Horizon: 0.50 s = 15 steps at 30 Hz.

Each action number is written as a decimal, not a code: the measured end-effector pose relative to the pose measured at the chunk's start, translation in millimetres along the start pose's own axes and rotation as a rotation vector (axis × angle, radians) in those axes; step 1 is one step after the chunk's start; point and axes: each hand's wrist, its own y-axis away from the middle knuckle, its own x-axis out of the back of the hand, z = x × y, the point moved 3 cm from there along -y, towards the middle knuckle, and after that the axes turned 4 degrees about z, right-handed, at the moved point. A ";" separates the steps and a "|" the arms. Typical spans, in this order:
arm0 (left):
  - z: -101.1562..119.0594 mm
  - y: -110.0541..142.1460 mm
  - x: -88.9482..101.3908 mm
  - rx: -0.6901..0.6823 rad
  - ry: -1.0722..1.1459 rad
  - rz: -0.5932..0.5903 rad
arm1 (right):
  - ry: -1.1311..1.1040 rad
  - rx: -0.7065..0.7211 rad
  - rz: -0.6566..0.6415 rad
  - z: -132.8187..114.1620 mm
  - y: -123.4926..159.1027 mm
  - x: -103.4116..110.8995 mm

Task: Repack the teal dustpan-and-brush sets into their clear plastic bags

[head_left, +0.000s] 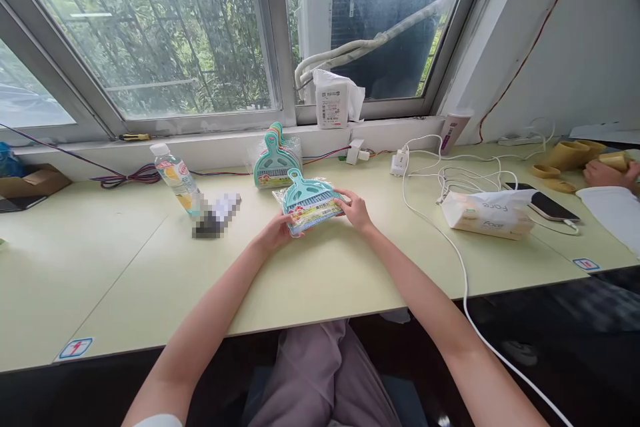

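Between my two hands is a packaged mini dustpan and brush set [311, 200], mint green with a blue-bristled brush and a printed label, in clear plastic. It is tilted, its handle pointing toward the window. My left hand [278, 230] is closed on its lower left edge, thumb in front, the other fingers partly hidden behind. My right hand [356, 209] grips the right edge, with the fingertips on the front. Just behind it, a stack of similar dustpan sets [274, 159] leans against the sill, mint green in front with other colours behind.
A drink bottle [175, 177] stands left, beside a blurred patch. To the right are a tissue pack [487, 213], white cables [460, 177], a phone [553, 205] and a cup [454, 132]. A white box [333, 103] sits on the sill. Another person's hand [611, 173] is far right, near yellowish-brown pieces.
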 end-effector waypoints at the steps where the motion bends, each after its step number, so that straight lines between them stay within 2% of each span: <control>1: 0.4 -0.7 1.5 0.010 0.003 0.015 | -0.065 -0.051 -0.054 -1.4 0.9 -1.4; 5: 0.4 -4.3 6.7 0.078 0.010 0.098 | -0.236 -0.159 -0.223 -12.4 6.0 -2.8; 10: 3.3 -5.8 9.9 0.066 0.055 0.221 | -0.248 -0.147 -0.423 -27.9 13.7 -0.8; 12: 4.1 -5.3 10.7 0.077 0.048 0.233 | -0.179 -0.081 -0.431 -30.7 13.5 0.2; 15: 4.7 -5.5 13.2 0.081 0.040 0.231 | -0.058 0.042 -0.358 -29.4 8.9 1.6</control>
